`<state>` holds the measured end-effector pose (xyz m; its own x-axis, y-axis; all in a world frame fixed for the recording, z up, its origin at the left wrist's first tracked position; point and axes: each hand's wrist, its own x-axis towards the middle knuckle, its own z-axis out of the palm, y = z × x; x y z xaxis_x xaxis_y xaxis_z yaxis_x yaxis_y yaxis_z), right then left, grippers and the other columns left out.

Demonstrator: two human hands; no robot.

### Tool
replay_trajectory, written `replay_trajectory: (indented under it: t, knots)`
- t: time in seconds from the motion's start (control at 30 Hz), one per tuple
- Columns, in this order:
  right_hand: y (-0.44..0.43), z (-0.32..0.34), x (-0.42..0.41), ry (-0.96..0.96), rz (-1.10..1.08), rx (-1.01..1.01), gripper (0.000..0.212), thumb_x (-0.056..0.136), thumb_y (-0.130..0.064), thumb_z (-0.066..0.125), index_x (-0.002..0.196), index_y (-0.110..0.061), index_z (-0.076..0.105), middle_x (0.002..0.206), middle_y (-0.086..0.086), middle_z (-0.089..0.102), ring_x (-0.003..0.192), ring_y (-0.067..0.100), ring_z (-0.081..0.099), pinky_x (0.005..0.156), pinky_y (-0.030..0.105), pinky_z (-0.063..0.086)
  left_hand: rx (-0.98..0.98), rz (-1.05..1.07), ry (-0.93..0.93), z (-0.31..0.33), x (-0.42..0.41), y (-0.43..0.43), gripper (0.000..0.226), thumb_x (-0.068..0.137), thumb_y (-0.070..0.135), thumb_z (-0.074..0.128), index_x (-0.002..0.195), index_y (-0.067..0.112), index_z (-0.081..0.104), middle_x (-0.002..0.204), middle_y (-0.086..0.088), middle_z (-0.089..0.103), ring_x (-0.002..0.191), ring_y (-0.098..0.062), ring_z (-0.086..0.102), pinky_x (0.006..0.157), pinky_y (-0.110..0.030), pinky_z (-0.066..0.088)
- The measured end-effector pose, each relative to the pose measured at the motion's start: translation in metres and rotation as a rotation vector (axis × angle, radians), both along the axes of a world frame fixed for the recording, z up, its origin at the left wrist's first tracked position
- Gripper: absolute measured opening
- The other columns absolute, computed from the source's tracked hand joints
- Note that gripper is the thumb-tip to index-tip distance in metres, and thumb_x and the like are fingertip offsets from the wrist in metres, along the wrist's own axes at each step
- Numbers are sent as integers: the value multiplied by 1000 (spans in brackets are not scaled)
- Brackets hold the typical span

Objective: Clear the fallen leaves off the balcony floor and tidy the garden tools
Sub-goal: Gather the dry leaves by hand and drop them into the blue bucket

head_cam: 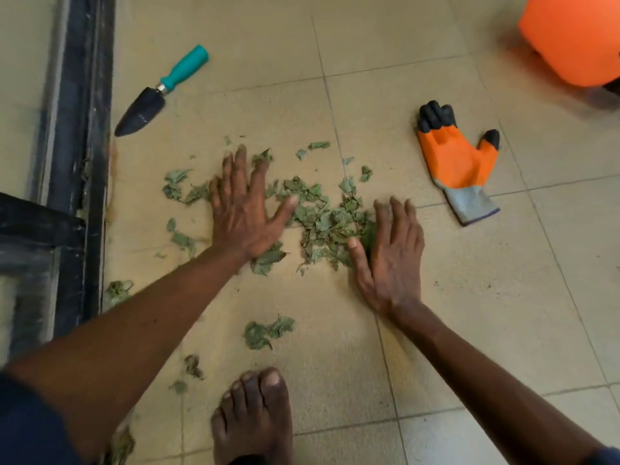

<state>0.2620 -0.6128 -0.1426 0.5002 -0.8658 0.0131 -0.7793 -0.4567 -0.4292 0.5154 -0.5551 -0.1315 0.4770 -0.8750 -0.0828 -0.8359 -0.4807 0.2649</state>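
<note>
Leaves (322,223) are half gathered between left hand (241,216) and right hand (391,260); fingers (240,162) are spread flat. Trowel (161,92) and glove (459,166) are left untidied.

FREE: beige tiled floor (469,313), lwr rt | OBST L: dark metal rail (80,129), teal-handled black trowel (157,95) | OBST R: orange-black rubber glove (459,166), orange plastic container (570,35)

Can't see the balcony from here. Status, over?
Left hand, right hand open, flat on floor, flanking leaf pile. Stray leaves scattered. Trowel, glove untouched. Nothing blocking.
</note>
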Motion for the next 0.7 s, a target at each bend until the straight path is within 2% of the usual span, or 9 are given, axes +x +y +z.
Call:
replay_trajectory:
  t: [0.1,0.2,0.27,0.33,0.4,0.47,0.53,0.7]
  knots:
    - [-21,1,5,124,46,32,86,100,-71,15,164,-13,7,172,14,-1,159,28,-12,127,56,1,70,-2,71,-3,11,3,97,90,86,22,165,26,8,173,-8,-13,159,-29,-10,127,-59,3]
    - [-32,0,13,218,186,17,91,98,-76,4,165,-14,2,172,12,-5,158,25,-16,127,56,-2,33,-286,145,-2,-11,9,92,94,81,23,166,27,0,173,-6,-14,160,-25,-11,127,-60,8]
    - [-33,1,15,235,277,-8,92,97,-76,1,165,-14,5,173,10,-3,158,22,-15,127,56,-2,-48,-428,232,4,-34,13,84,99,70,32,166,27,8,174,-1,-11,160,-21,-9,128,-58,10]
    - [-32,1,17,231,310,-17,92,97,-76,0,165,-14,6,173,9,-1,159,21,-14,127,55,0,-140,-404,253,8,-43,17,79,100,66,34,165,24,19,174,-2,-4,160,-20,-4,128,-51,9]
    - [-31,2,17,215,297,-18,91,98,-75,3,165,-14,7,173,8,1,159,21,-12,127,54,1,-208,-273,163,10,-32,16,78,99,66,33,162,21,27,174,-7,4,160,-23,5,128,-51,9]
    - [-29,0,17,180,255,-16,89,100,-74,9,164,-13,10,173,9,5,159,21,-10,127,53,3,-165,-93,73,9,-5,11,82,97,71,33,162,21,26,174,-9,4,159,-27,7,126,-53,7]
    - [-30,-2,16,171,207,-13,88,100,-73,15,164,-13,9,172,10,6,159,23,-9,127,54,4,-74,-1,47,9,25,4,87,95,76,33,163,22,21,174,-9,1,159,-29,3,126,-53,5]
    - [-29,-3,16,215,210,-25,87,101,-73,17,164,-14,7,173,10,4,159,23,-12,128,54,1,67,-122,125,13,54,-37,96,95,78,37,165,19,9,173,-9,-8,160,-28,-6,128,-52,6]
